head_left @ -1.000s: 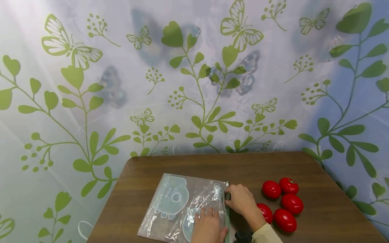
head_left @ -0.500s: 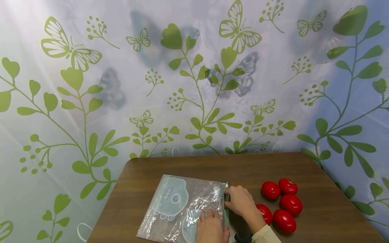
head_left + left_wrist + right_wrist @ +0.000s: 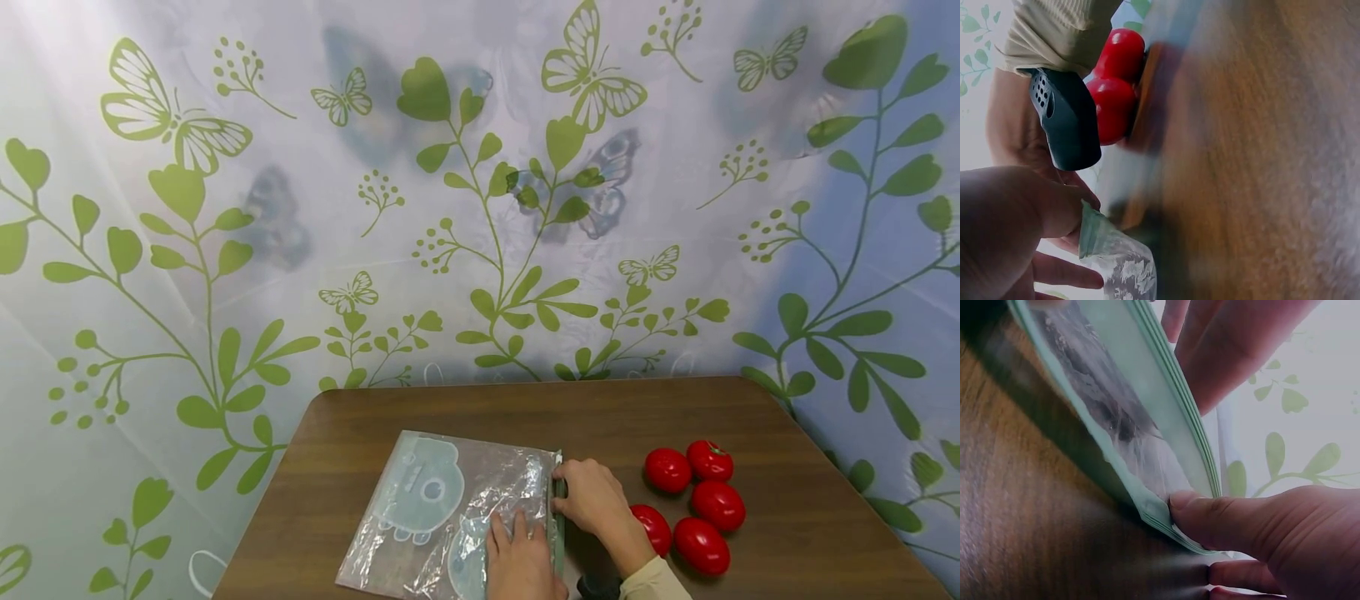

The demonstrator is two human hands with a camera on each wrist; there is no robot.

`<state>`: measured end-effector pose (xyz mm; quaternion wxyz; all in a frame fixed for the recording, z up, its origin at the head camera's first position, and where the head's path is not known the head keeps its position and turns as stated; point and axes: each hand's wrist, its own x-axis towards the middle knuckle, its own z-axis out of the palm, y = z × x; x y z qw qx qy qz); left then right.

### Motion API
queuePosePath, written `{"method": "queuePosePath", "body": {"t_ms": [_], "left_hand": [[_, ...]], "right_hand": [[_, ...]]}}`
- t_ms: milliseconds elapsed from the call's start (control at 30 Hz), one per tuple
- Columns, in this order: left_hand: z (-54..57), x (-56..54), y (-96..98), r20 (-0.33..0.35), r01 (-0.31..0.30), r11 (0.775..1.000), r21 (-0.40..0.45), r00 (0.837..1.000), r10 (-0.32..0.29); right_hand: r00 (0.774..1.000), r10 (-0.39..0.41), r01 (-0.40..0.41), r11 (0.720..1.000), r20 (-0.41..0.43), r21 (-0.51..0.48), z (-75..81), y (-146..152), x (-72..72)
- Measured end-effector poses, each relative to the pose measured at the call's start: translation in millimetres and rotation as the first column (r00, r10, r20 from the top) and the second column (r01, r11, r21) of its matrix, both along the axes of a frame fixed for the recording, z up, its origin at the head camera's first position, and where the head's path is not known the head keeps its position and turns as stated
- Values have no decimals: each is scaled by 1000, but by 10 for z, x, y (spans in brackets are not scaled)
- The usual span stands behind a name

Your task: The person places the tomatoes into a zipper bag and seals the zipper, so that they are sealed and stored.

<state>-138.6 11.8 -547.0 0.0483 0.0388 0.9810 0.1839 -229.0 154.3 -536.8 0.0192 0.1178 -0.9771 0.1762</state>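
The left hand (image 3: 519, 557) has slid a bit toward the green edge (image 3: 558, 540) of the bag (image 3: 467, 483) on the table (image 3: 465, 406), straight fingers resting on top, while the right hand (image 3: 592, 496) pinches that edge.

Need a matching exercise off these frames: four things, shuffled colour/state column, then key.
Things
1. Right hand
2. Tomatoes
3. Tabletop
4. Backdrop

Colour or state
A. Brown wood grain
B. Pinching the green edge of the clear bag
C. Pale, printed with green leaves and butterflies
D. Glossy red

Pairs: 1-B, 2-D, 3-A, 4-C
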Motion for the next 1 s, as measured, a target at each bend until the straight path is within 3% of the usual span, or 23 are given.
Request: {"method": "queuePosePath", "body": {"t_ms": [400,567,767,867,1000], "left_hand": [[-78,-18,-107,-163,53,998,27,985,-47],[-107,-24,-145,-154,80,997,-2,985,-79],[-194,-47,-158,-173,53,995,90,984,-37],[-190,-51,-168,-158,39,994,105,987,-22],[-127,-56,-203,-130,56,997,47,990,-50]], "right_hand": [[999,-27,27,1000,32,-10,-15,-9,16],[998,-33,34,999,48,-11,-4,-12,13],[997,-36,37,999,68,-12,9,-8,5],[997,-36,37,999,71,-10,5,-9,4],[996,-41,41,999,76,-1,5,-6,-17]]}}
